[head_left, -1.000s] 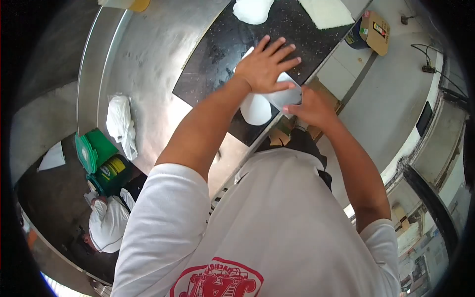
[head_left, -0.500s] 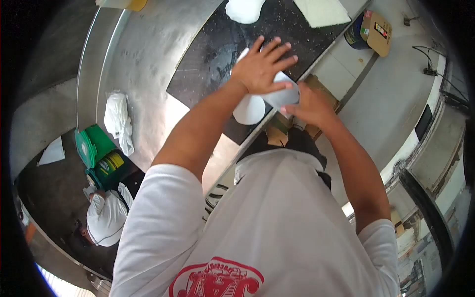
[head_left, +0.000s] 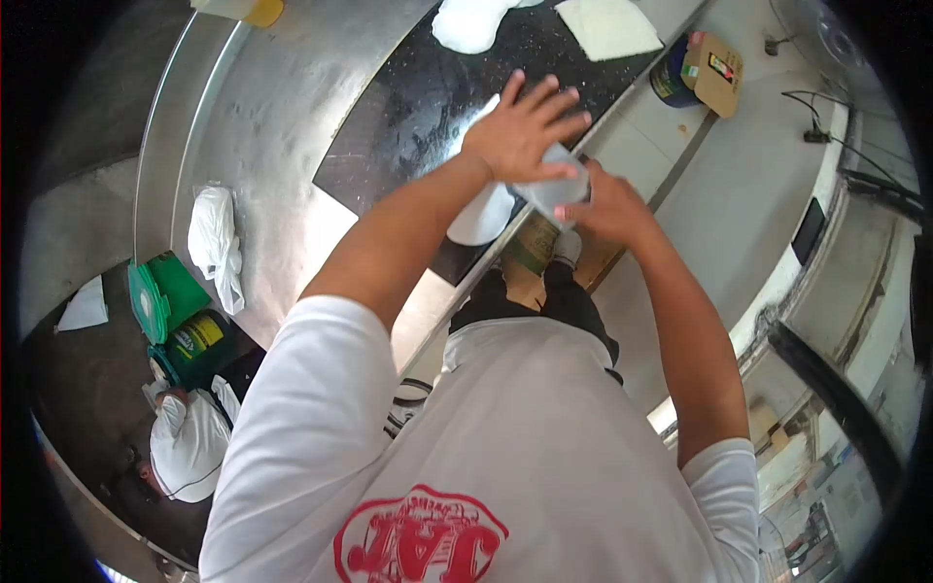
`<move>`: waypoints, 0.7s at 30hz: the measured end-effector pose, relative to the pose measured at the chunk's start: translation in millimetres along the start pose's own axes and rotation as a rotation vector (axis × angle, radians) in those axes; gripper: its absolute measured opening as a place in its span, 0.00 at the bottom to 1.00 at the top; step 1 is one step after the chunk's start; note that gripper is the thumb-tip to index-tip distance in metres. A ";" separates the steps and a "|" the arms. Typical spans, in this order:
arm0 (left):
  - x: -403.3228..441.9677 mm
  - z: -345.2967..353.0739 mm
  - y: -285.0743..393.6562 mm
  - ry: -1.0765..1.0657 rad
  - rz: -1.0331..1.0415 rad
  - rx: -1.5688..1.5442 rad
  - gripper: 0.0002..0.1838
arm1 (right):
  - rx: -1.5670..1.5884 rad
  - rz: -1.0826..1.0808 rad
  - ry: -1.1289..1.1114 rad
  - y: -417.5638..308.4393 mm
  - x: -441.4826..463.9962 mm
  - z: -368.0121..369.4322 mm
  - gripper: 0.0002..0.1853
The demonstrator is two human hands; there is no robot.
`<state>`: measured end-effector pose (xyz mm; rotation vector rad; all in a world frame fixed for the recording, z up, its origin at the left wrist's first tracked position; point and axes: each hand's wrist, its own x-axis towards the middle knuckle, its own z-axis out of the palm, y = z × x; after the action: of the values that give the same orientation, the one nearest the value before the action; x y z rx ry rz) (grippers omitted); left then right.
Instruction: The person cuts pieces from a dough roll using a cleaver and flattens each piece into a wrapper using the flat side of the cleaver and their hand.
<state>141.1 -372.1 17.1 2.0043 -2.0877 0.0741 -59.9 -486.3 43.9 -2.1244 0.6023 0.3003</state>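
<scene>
My left hand [head_left: 525, 138] lies palm down with its fingers spread, over a white, dough-like sheet [head_left: 482, 216] on the dark speckled board [head_left: 408, 117]. Part of this sheet shows on either side of my wrist; the rest is hidden under the hand. At the board's near edge, my right hand [head_left: 610, 206] is closed on the side of a pale, greyish-white piece [head_left: 550, 190] with a smooth surface. Its kind is unclear, and my left thumb overlaps its upper part. Farther up the board rests a white, soft-looking lump [head_left: 468, 23].
A cream cloth [head_left: 610, 27] lies at the board's far right. On the steel counter [head_left: 277, 126] sits a white plastic bag [head_left: 216, 243]. Green containers [head_left: 199, 335] and a person in white [head_left: 190, 442] are at lower left. A cardboard box [head_left: 717, 73] stands beyond the counter edge.
The whole view has shifted slightly. The white sheet under my left wrist looks longer and less round. Both hands keep nearly the same pose, the right still on the pale piece.
</scene>
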 end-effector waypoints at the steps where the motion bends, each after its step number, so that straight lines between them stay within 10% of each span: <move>1: 3.7 -1.8 -6.7 0.046 -0.034 0.024 0.40 | -0.010 0.003 0.006 -8.2 0.1 -0.7 0.35; 10: -106.0 -39.0 -31.2 0.499 -0.479 -0.315 0.38 | 0.011 0.127 0.276 -28.5 -40.8 139.0 0.30; 16: -169.1 -34.5 31.6 0.032 -0.570 -0.238 0.30 | 0.057 0.127 0.071 -68.5 -48.9 131.3 0.29; 21: -170.0 -32.8 60.0 0.264 -0.577 -0.312 0.20 | 0.110 0.012 0.047 -77.5 -57.4 103.1 0.24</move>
<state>90.7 -196.0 20.9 2.1677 -1.2233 -0.0821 -67.7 -346.4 62.0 -2.0270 0.6451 0.2194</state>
